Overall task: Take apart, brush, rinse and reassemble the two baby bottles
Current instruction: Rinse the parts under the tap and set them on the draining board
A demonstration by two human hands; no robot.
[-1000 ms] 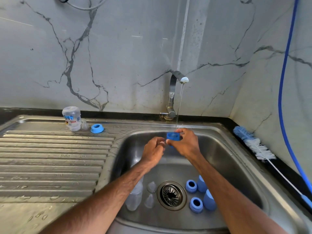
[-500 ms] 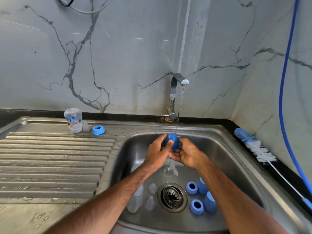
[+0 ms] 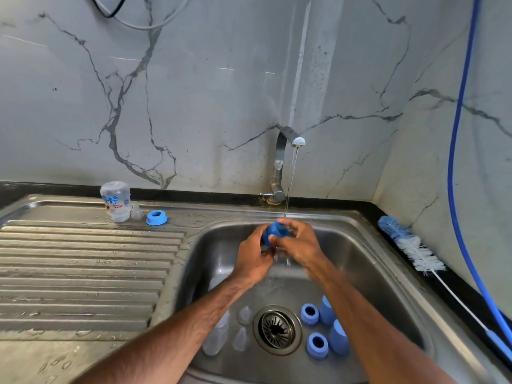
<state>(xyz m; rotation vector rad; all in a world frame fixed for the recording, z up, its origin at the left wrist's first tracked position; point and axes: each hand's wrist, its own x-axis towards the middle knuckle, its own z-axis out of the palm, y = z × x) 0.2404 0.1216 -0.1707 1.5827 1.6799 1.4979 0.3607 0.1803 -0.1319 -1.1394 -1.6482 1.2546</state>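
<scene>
Before me is a steel sink unit (image 3: 69,364): a wet ribbed drainboard (image 3: 83,273) on the left and a basin (image 3: 360,261) on the right. At the drainboard's far edge stand a labelled bottle (image 3: 115,200), a small teat (image 3: 137,214) touching it, and a blue ring (image 3: 156,217). On the basin floor, left of the drain (image 3: 277,330), lie a plain bottle (image 3: 217,333), a far teat (image 3: 244,314) and a near teat (image 3: 240,339). Right of the drain sit a far ring (image 3: 309,314), a near ring (image 3: 317,345), a far cap (image 3: 327,311) and a near cap (image 3: 338,340). A bottle brush (image 3: 410,245) lies on the dark counter (image 3: 332,203) on the right.
</scene>
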